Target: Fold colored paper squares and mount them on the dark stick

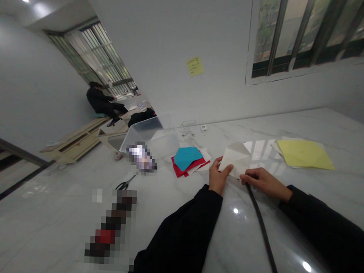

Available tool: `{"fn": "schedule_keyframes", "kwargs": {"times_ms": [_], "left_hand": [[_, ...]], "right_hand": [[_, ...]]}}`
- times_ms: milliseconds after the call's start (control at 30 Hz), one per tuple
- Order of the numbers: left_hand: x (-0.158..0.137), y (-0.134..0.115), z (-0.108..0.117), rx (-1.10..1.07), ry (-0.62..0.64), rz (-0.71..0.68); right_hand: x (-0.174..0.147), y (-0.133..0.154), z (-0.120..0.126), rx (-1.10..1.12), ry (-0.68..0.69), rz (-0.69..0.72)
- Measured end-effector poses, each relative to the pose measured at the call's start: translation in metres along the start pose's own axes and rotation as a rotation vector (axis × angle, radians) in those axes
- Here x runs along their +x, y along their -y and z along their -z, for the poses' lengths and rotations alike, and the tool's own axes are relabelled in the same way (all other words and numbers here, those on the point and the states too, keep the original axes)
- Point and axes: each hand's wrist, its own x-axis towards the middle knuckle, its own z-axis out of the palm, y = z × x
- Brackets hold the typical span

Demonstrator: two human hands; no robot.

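A folded piece of white paper [237, 157] is held up between my hands, a little above the marble-patterned tabletop. My left hand [220, 175] is closed on its left side, thumb on the near face and fingers behind. At the lower right corner, the fingertips of my right hand [260, 180] pinch the paper's edge. Just left of my left hand lies a small pile of folded paper, with a blue piece [187, 157] over a red one [179, 171] and some white. Yellow paper sheets [304, 154] lie beyond my right hand.
Scissors [123, 185] lie at the left near a blurred-out phone-like object [141, 157] and another pixelated thing [110, 226]. A clear plastic box [143, 128] stands behind. A dark strap or cable [261, 224] runs below my right hand. Another person [100, 98] sits far left.
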Motion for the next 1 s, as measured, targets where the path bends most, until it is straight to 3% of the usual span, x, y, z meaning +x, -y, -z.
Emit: {"fn": "schedule_keyframes", "kwargs": {"times_ms": [167,367,1000], "left_hand": [[0.0010,0.0004,-0.0005,-0.015,-0.021,0.016],[-0.0005,-0.0018,-0.0009,-0.042,-0.021,0.033],[-0.0012,-0.0033,-0.0003,-0.027,0.017,0.054]], "right_hand": [[0.0010,-0.0019,-0.0012,-0.045,-0.037,-0.006],[-0.0009,0.0050,-0.0036,0.072,-0.008,-0.024],[-0.0007,0.0029,-0.0037,-0.011,-0.060,0.018]]}}
